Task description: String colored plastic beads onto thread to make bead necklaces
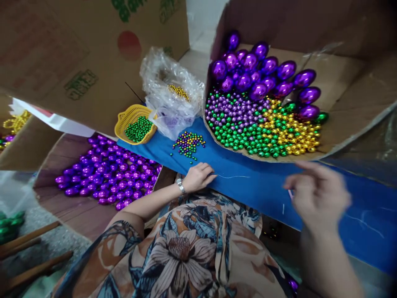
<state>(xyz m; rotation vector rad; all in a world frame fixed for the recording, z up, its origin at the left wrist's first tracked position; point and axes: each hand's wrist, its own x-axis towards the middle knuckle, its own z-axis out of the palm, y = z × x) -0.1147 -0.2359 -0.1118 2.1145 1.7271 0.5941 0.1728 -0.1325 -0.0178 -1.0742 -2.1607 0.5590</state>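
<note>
My left hand [199,177], with a watch at the wrist, rests at the front edge of the blue cloth [229,167]. Its fingers are closed on a thin white thread [234,176] that trails to the right. Just beyond it lies a small pile of green, gold and purple beads [188,144]. My right hand [321,192] hovers over the right part of the cloth, blurred by motion. Its fingers are curled in a pinch, and a thin pale-pink sliver shows beneath them; what it is I cannot make out.
A cardboard box [347,136] of large purple, green and gold beads leans open beyond my hands. A yellow basket [119,122] holds green beads beside a clear plastic bag [192,85]. Another box [51,165] with purple beads stands at left. Loose threads [366,225] lie at right.
</note>
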